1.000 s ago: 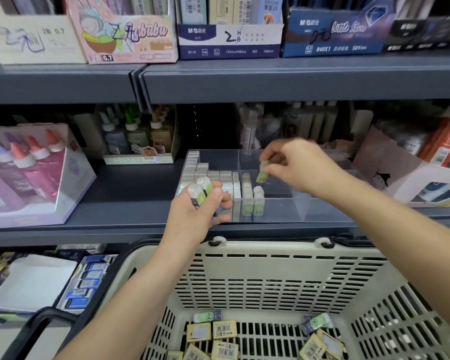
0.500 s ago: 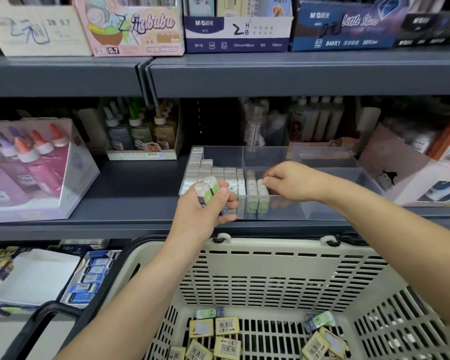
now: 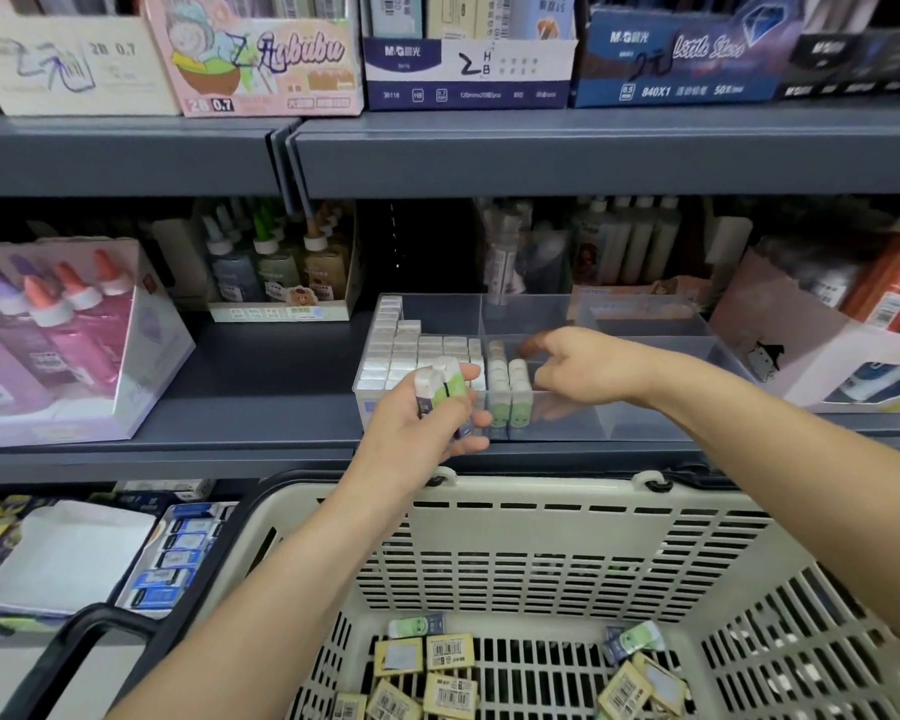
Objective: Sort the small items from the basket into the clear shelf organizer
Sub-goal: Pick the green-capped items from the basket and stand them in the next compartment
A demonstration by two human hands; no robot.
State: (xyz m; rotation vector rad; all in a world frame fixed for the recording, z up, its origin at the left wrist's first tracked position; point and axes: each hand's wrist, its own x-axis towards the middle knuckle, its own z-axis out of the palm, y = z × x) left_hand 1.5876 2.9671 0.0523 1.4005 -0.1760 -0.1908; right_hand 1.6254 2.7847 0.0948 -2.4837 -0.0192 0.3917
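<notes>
A clear shelf organizer (image 3: 645, 431) stands on the middle shelf. Its left compartment holds rows of white erasers (image 3: 411, 353). Beside them stand two short rows of green-sleeved erasers (image 3: 510, 392). My left hand (image 3: 427, 423) hovers in front of the organizer, clutching a bundle of green and purple-sleeved erasers (image 3: 440, 389). My right hand (image 3: 588, 368) reaches into the middle compartment just right of the green rows, fingers loose with nothing seen in them. Below, the cream basket (image 3: 567, 553) holds several yellow and green packaged erasers (image 3: 448, 667).
Pink glue bottle display (image 3: 58, 335) sits left on the shelf, small bottle box (image 3: 281, 272) behind. A white box (image 3: 827, 356) stands right of the organizer. Pencil lead boxes (image 3: 468, 59) fill the upper shelf. The basket's black handle (image 3: 89, 636) lies at lower left.
My right hand lowered a green eraser into the middle compartment, set it in the row and now draws slightly right, empty. The left hand stayed put with its bundle.
</notes>
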